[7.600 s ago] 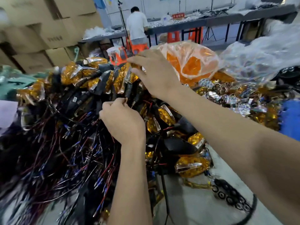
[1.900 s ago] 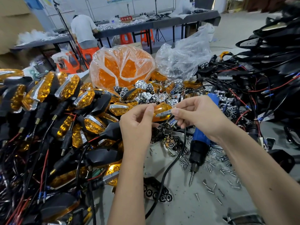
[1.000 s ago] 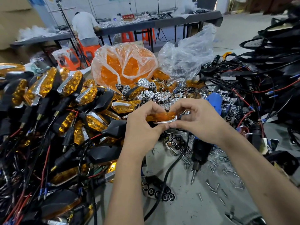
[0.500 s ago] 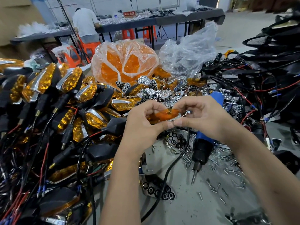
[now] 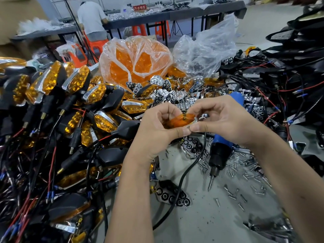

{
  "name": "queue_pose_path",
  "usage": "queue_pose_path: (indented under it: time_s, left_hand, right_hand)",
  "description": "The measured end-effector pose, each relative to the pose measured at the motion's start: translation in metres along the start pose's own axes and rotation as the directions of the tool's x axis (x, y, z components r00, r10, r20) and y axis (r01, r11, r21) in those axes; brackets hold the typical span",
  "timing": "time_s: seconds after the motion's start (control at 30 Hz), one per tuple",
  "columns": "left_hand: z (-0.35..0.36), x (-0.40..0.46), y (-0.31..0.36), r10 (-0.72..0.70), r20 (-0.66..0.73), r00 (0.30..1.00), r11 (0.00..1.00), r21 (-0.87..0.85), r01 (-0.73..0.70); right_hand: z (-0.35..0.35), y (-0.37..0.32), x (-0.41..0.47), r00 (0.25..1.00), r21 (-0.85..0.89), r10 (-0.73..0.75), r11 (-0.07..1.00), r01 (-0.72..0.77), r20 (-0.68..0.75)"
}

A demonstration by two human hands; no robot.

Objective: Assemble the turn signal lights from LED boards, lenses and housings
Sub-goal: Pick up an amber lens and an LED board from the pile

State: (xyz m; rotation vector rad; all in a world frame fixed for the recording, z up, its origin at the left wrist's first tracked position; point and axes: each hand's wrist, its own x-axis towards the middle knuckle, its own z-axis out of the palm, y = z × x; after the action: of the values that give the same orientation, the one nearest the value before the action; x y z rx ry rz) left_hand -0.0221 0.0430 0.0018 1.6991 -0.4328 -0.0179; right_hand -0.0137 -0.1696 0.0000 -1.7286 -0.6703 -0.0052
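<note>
An amber lens (image 5: pixel 180 121) with a chrome rim is held level between both hands above the table. My left hand (image 5: pixel 157 127) pinches its near left edge with thumb and curled fingers. My right hand (image 5: pixel 222 121) pinches its right end, thumb tip meeting the left thumb at the front rim. A heap of finished amber turn signals (image 5: pixel 77 95) with black housings and wires fills the left. Chrome reflector pieces (image 5: pixel 168 95) lie piled behind the hands. A bag of amber lenses (image 5: pixel 135 62) stands at the back.
A blue electric screwdriver (image 5: pixel 221 148) lies under my right hand, its black cord (image 5: pixel 184 174) running toward me. Loose screws (image 5: pixel 243 174) are scattered on the grey table (image 5: pixel 210 218). Black housings with wires (image 5: pixel 289 81) pile at the right. A person works at a far bench (image 5: pixel 93 20).
Both hands have kept hold of the lens and turned it so its hollow side shows more from above. The thumbs have closed in on the front rim.
</note>
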Motion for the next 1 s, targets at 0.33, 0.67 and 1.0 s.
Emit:
queue_pose_path:
  time_s: [0.33, 0.67, 1.0]
  left_hand:
    - [-0.003, 0.000, -0.004, 0.014, 0.040, 0.999, 0.999, -0.039, -0.012]
    - [0.004, 0.003, -0.011, 0.054, -0.088, 0.995, 0.969, -0.237, -0.073]
    - [0.028, 0.011, -0.013, -0.214, -0.254, 0.943, 0.865, -0.498, 0.062]
  right_hand:
    - [-0.002, 0.003, 0.001, 0.999, -0.058, -0.009, 0.998, 0.011, 0.033]
    - [0.002, 0.002, 0.006, 0.997, 0.117, -0.013, 0.993, 0.021, -0.071]
    - [0.015, 0.011, 0.014, 0.961, 0.050, 0.034, 0.999, -0.021, -0.273]
